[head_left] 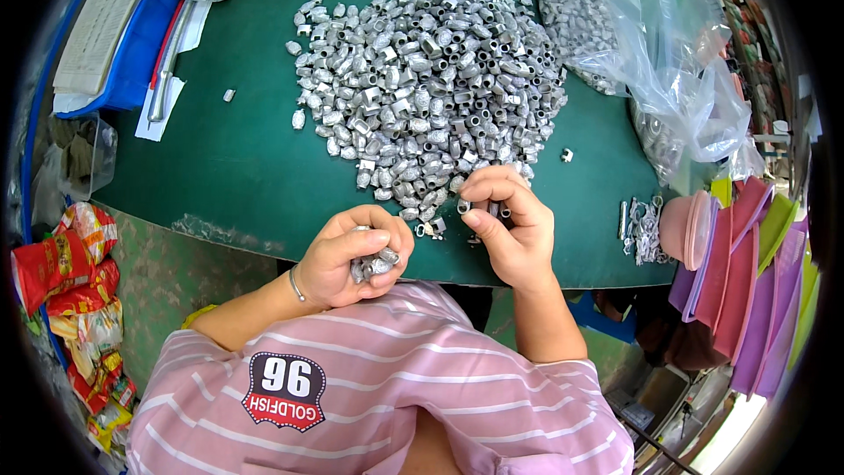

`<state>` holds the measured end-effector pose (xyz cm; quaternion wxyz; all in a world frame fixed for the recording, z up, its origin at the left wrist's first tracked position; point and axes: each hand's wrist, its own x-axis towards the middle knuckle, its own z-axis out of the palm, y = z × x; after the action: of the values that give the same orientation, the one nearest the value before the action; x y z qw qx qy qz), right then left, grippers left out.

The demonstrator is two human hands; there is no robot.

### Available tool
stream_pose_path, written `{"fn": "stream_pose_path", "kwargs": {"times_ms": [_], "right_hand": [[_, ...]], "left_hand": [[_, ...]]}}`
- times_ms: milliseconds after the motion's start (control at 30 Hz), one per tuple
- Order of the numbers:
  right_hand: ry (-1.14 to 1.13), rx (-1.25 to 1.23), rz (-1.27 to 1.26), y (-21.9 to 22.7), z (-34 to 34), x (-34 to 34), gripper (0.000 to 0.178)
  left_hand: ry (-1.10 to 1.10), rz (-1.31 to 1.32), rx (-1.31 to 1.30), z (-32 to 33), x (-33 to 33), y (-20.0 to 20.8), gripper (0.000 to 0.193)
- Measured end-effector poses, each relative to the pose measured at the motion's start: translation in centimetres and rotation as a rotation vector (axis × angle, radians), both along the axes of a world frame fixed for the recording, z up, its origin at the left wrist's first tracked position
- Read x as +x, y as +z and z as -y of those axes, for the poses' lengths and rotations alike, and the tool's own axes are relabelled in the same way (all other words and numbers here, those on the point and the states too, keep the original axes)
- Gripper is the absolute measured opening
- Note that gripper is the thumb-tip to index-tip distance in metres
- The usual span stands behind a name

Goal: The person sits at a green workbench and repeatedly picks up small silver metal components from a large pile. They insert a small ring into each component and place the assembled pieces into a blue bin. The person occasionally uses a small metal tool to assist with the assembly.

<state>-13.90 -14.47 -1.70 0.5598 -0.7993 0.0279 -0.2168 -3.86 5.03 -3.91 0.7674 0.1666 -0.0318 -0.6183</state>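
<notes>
A wide heap of small silver-grey metal castings [431, 79], hollow and roughly barrel-shaped, spreads over the green table. My left hand [352, 251], palm up at the table's near edge, is closed around several of these castings [369, 266]. At the heap's near edge my right hand [512, 224] has its thumb and forefinger curled together on one small metal casting [464, 207]. More pieces show in the shade under its fingers; I cannot tell whether they are held. A few small bits [431, 229] lie on the table between my hands.
Clear plastic bags [576, 22] of similar castings stand at the back right. Small metal links [646, 229] lie near a pink cup [686, 227] and coloured plastic bins [738, 281] at right. A blue tray [132, 62] with papers is at left, above red snack packets [66, 268].
</notes>
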Motion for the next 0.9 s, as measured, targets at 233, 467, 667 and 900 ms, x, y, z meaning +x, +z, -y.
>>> {"fn": "stream_pose_path", "kwargs": {"times_ms": [233,467,667,900], "right_hand": [[0.232,1.586,-0.061,-0.6,-0.6,-0.6,0.023],[0.169,1.826,-0.14,-0.3,-0.3,-0.7,0.018],[0.116,0.977,-0.25,0.5,-0.3,-0.8,0.012],[0.053,-0.605,-0.265,1.8,-1.8,1.0,0.022]], "left_hand": [[0.018,-0.022,-0.021,0.1,-0.1,-0.2,0.014],[0.015,-0.021,-0.023,0.1,-0.1,-0.3,0.014],[0.019,-0.005,-0.013,0.1,-0.2,-0.2,0.014],[0.012,-0.002,0.005,0.0,0.0,0.0,0.015]]}}
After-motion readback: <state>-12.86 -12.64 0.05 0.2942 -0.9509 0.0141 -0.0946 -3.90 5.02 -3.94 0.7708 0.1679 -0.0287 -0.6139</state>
